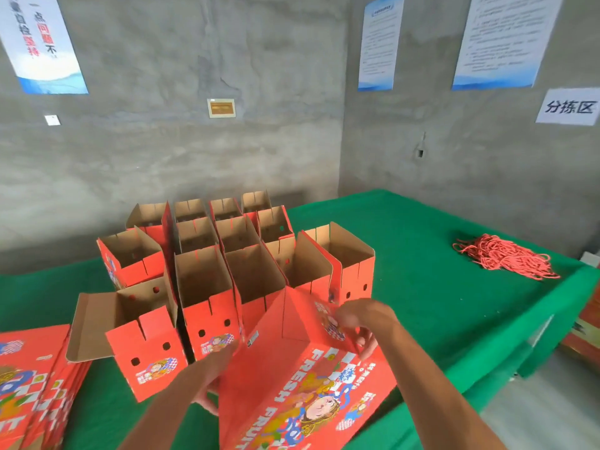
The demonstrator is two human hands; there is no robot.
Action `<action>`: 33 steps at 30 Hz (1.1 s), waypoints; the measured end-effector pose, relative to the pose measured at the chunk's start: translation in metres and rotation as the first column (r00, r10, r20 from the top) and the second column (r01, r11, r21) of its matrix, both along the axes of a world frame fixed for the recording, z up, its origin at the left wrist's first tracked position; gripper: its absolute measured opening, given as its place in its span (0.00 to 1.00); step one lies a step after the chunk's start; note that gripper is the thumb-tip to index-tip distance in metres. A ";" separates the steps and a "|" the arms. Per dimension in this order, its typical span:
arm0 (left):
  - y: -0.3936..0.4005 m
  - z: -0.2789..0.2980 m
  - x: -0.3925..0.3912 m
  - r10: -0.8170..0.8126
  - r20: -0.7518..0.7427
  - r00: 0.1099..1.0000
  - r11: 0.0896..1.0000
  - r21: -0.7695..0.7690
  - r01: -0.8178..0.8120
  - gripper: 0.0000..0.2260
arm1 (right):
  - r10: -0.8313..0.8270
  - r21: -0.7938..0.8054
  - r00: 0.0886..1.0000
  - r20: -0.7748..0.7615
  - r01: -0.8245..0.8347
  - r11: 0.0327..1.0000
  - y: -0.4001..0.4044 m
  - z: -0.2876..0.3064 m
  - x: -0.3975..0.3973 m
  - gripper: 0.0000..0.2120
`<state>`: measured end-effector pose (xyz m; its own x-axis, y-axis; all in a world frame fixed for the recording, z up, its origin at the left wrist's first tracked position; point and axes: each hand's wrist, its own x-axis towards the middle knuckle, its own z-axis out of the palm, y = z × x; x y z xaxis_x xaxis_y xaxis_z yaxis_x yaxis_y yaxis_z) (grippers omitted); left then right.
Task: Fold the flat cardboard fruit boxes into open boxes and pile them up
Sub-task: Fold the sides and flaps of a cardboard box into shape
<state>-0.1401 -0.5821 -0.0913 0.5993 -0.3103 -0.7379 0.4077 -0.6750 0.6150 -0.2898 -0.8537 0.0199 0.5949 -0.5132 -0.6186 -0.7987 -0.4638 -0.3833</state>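
Red fruit box [292, 378] at counter [422, 254] near edge, partly folded, base flaps raised. Right hand [360, 323] pinches end flap. Left hand [212, 381] grips box's left side, fingers hidden behind panel. Folded open boxes [227, 254] grouped behind, toward counter's far left edge. Flat stack [35, 384] at near left corner. Red cord bundle [503, 256] near right edge.

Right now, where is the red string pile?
In the head view, the bundle of red strings lies on the green table at the far right, near its edge, apart from the folded boxes.

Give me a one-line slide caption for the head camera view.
Both hands fold a red fruit box on the green table, beside rows of open boxes and a flat stack.
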 end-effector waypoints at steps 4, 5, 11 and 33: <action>-0.055 0.007 -0.030 -0.288 -0.209 0.934 0.957 -0.092 0.275 0.40 | 0.192 -0.333 0.981 0.027 -0.172 0.927 -0.006 0.027 -0.022 0.19; -0.071 0.010 -0.036 -0.356 -0.153 0.922 0.933 -0.111 0.342 0.42 | 0.223 -0.391 0.975 0.021 -0.197 0.899 -0.007 0.029 -0.026 0.19; -0.176 0.039 -0.081 -0.460 -0.140 0.877 0.796 -0.501 0.338 0.26 | 0.162 -0.570 0.979 0.125 -0.063 0.819 -0.014 0.022 -0.060 0.23; -0.313 -0.025 -0.143 0.021 0.830 0.557 0.784 -0.360 0.506 0.41 | 0.252 -0.493 0.889 0.384 -0.033 0.869 -0.103 -0.169 -0.112 0.26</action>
<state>-0.2829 -0.8954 -0.1160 0.6626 -0.6884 0.2951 -0.5197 -0.1389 0.8430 -0.4023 -0.9569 -0.1494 0.8288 -0.5595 -0.0020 -0.5188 -0.7672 -0.3771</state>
